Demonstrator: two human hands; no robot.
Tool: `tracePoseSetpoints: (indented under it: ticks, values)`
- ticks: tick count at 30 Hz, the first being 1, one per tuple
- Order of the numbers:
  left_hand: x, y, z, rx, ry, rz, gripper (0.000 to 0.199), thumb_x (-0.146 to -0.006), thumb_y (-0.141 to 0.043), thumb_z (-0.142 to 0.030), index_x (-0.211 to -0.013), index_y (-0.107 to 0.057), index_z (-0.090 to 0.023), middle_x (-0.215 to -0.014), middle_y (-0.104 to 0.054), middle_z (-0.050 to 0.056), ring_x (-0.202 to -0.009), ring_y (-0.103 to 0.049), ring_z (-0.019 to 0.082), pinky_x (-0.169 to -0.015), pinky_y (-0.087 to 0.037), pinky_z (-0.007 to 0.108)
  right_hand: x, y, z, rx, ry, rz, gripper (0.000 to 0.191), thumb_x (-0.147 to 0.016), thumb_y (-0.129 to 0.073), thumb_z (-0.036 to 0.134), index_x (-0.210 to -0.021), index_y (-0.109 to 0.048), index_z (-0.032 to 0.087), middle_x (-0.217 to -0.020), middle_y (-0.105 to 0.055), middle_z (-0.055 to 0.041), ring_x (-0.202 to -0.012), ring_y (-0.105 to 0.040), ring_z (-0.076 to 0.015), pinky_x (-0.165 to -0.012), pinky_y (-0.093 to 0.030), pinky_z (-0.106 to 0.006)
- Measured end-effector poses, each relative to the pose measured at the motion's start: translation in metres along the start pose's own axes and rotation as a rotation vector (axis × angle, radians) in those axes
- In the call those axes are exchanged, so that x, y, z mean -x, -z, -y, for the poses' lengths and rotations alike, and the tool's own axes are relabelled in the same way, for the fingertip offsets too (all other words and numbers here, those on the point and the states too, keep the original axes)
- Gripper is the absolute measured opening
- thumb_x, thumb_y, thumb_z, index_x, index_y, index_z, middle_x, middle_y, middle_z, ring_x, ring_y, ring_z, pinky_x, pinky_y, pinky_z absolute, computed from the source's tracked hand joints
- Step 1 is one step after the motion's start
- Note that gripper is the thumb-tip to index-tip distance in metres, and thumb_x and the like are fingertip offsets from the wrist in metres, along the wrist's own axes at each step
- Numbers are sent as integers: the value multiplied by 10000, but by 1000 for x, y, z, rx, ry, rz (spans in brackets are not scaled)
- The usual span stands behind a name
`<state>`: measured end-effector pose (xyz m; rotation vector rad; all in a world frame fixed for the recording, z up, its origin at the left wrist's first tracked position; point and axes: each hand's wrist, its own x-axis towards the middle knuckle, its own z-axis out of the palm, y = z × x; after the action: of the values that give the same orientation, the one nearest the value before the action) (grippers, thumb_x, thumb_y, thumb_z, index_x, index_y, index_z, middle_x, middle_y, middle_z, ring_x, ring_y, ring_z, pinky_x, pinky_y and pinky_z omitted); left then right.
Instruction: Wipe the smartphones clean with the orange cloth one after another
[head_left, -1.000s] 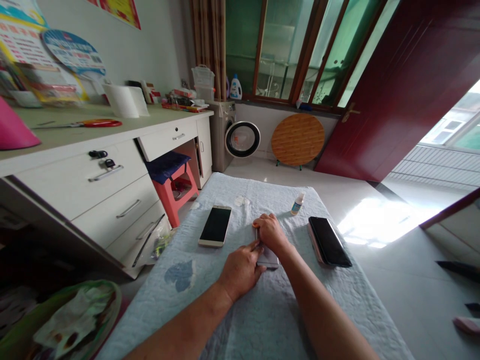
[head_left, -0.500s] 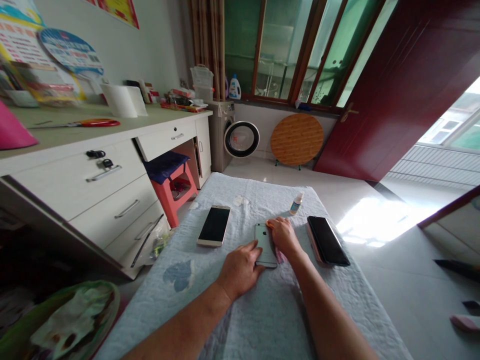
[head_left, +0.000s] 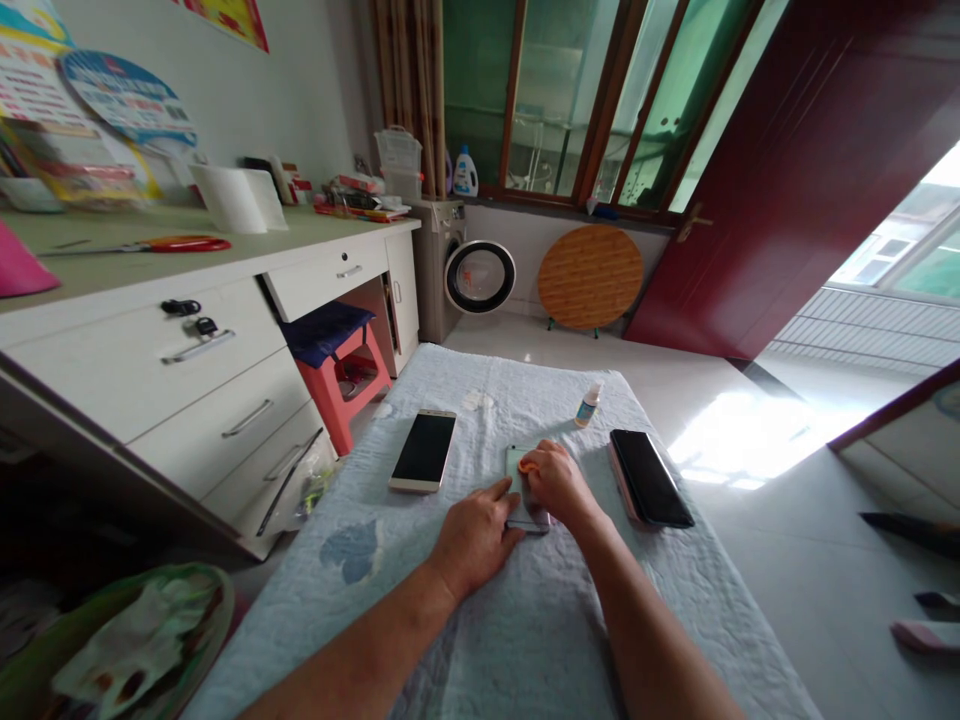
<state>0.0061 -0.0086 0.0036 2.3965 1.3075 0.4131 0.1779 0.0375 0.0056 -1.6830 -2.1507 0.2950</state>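
Note:
A silver smartphone (head_left: 513,456) lies back up on the cloth-covered table, partly hidden by both hands. My left hand (head_left: 480,528) holds it down by its left and lower edges, with fingers on its back and the thumb at the bottom. Bunched in my right hand (head_left: 559,484) is an orange cloth (head_left: 527,466), pressed on the upper part of the phone's back. Left of my hands lies a gold-edged smartphone (head_left: 424,450), its dark screen up. To the right sits a black phone (head_left: 651,478) on a pinkish item. A small spray bottle (head_left: 589,405) stands behind my right hand.
A pale blue quilted cloth (head_left: 525,640) covers the table. On the left are a white desk (head_left: 202,385) with drawers, a red stool (head_left: 349,385) and a green basket (head_left: 214,610). Farther back stand a washing machine (head_left: 439,270) with its door open and a folded round table (head_left: 590,277).
My right hand has moved left with the orange cloth, from the phone's right edge onto its back. The left hand keeps its place on the phone. The whole view has shifted slightly.

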Motion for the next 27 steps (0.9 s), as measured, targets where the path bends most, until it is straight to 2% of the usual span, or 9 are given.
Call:
tracePoseSetpoints:
  ticks: [5,8,13,17,27]
  values:
    - [0,3,-2,30,-16,-1,493,-820,-628,-282,-1303,-523,-272,-1397,-515,25,-1167,-564,239,-1003,-443,344,1,-8,13,-41,137,-2,287,-791,-448,37,-765,-699,175,-785,-615,-35,-814,-531,-142,-804,-363,-238]
    - [0,3,-2,34,-19,-2,506,-816,-636,-288,-1308,-518,-264,-1400,-513,30,-1185,-553,244,-1015,-435,345,0,-11,12,-25,143,-25,293,-808,-440,30,-782,-691,179,-806,-612,-33,-822,-518,-140,-795,-355,-228]
    - [-1,0,0,7,11,-5,434,-822,-640,-315,-1245,-578,-238,-1388,-525,66,-1196,-551,256,-1022,-431,354,-1,-14,6,23,92,-79,312,-840,-436,35,-850,-708,187,-838,-615,-41,-817,-504,-149,-797,-343,-238]
    - [-1,-2,0,4,8,1,404,-830,-636,-321,-1220,-604,-216,-1378,-533,87,-1212,-542,251,-1031,-423,344,-1,-14,0,70,-8,-100,295,-838,-459,49,-885,-714,189,-872,-618,-56,-846,-498,-164,-801,-338,-245]
    - [-1,1,1,13,-4,6,380,-846,-628,-309,-1216,-601,-225,-1399,-513,77,-1228,-534,234,-1049,-408,335,1,-14,-2,130,-212,-136,250,-881,-450,125,-886,-688,200,-904,-608,-73,-876,-456,-194,-785,-315,-263]
